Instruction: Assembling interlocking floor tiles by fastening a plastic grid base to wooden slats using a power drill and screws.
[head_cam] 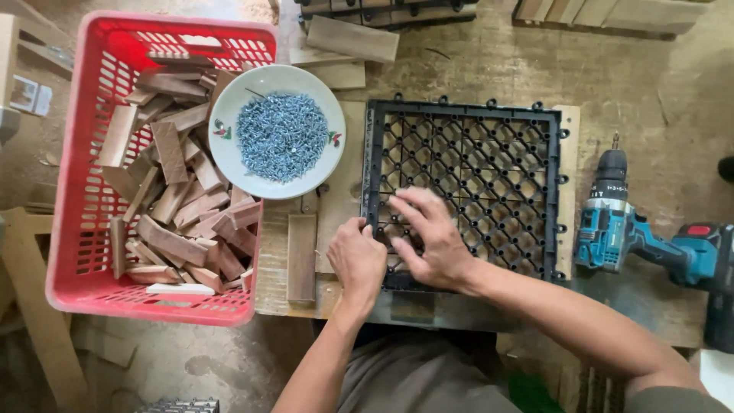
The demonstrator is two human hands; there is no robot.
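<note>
Both hands down on black plastic grid tile, lower-left corner area, tile flat on worktop over pale wood slats. Step looks like seating/aligning grid on slats before fixing. Left hand grip curled narrow at tile's left edge, thumb up; can't tell if it pinches anything. Right hand grip spread fairly wide, fingers pressing flat on mesh, holding nothing visible. Just up-left of grips: white bowl of screws w/ rim over red crate of wood offcuts. Cordless drill lies well right of right grip, untouched. Next move prob needs a screw + drill, tile kept steady.
</note>
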